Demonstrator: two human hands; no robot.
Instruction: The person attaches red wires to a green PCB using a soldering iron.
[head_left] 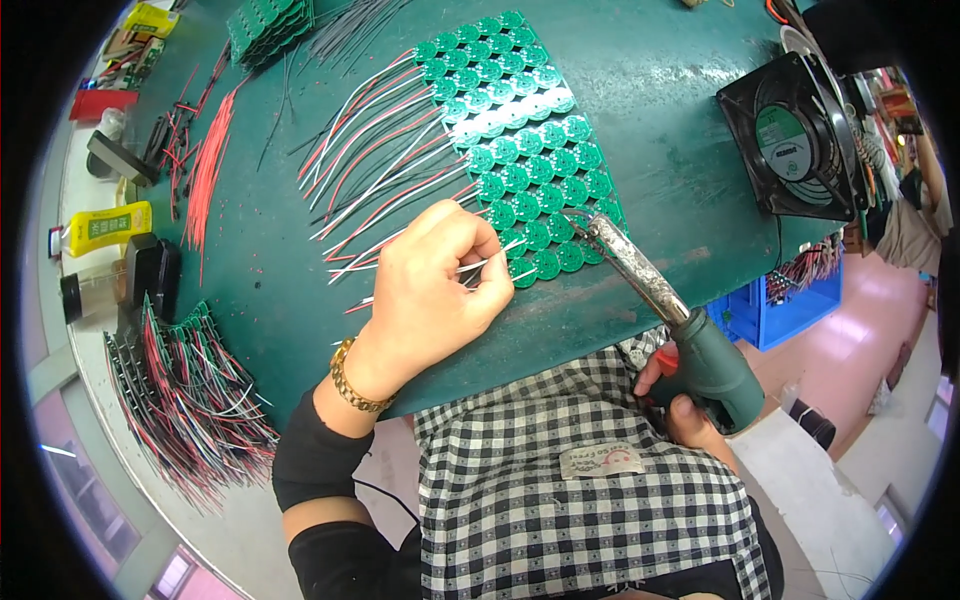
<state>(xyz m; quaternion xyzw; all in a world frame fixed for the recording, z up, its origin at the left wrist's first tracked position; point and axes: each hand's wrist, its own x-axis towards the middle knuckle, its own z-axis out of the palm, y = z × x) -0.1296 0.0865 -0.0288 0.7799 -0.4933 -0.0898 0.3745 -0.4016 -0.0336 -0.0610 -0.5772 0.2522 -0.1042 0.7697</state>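
Note:
A panel of small round green circuit boards (537,165) lies on the green table, with red, white and black wires (375,150) fanning out from its left edge. At the panel's near left corner, my left hand (440,270) is closed in a pinch on thin white wires (508,250), whose ends reach over the nearest boards. My right hand (692,420) grips a green soldering gun (722,375) with a red trigger, partly hidden behind its body. The gun's metal barrel slants up to the left, and its bent tip hangs over the panel's right side near the lower rows.
A black fan (795,140) stands at the right. Red wires (210,180) and a yellow bottle (105,228) are on the left. Wired boards (190,400) pile up at the near left; more green boards (265,30) are stacked at the back. A blue crate (790,305) sits below the table's right edge.

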